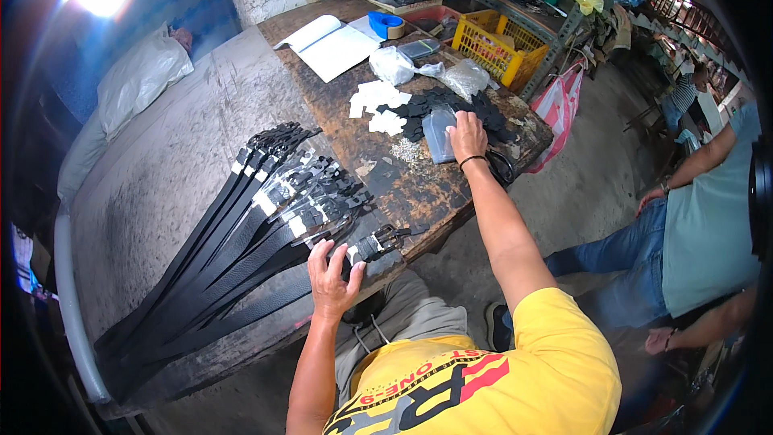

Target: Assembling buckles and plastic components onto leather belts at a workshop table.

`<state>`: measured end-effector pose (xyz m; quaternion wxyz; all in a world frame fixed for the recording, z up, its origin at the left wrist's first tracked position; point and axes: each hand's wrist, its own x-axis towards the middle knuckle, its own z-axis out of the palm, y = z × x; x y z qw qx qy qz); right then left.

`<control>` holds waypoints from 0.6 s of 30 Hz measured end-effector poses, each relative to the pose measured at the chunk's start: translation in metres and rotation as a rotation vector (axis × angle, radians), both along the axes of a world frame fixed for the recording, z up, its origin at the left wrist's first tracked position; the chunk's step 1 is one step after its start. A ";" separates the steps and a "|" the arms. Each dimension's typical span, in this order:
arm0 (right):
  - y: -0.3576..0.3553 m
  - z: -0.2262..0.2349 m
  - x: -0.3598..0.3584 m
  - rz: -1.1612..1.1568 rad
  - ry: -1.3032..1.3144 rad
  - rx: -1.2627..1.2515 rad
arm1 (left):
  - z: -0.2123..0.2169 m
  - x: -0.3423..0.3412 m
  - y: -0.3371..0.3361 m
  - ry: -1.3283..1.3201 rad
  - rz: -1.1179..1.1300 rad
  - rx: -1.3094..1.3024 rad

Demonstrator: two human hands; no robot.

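My right hand (467, 138) is closed at the edge of a stack of clear plastic bags (437, 135), its fingertips bent onto the plastic. Under and around the stack lies a heap of small black pieces (493, 115). My left hand (330, 280) is at the near table edge, fingers curved and apart, beside the buckle end of a black belt (372, 246) with a white tag. Whether its fingertips touch that belt I cannot tell. Many more black belts (233, 251) fan out to the left, their buckle ends tagged and some wrapped in clear plastic.
On the worn wooden table (407, 205) are white tags (378, 98), small metal bits (405, 150), an open notebook (330, 42), a blue tape dispenser (386, 24) and knotted plastic bags (392, 65). A yellow crate (498, 48) stands behind. At right is another person (708, 229).
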<state>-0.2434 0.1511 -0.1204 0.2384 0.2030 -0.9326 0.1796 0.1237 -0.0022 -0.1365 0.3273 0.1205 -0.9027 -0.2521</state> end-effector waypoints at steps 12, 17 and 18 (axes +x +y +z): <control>0.019 0.027 -0.025 0.020 -0.402 -0.107 | 0.001 -0.003 0.000 0.026 -0.036 0.012; 0.032 0.047 -0.021 0.172 -0.720 -0.328 | 0.002 -0.004 -0.001 0.036 -0.053 0.021; 0.035 0.049 -0.018 0.182 -0.832 -0.491 | 0.002 -0.004 -0.002 0.041 -0.055 0.027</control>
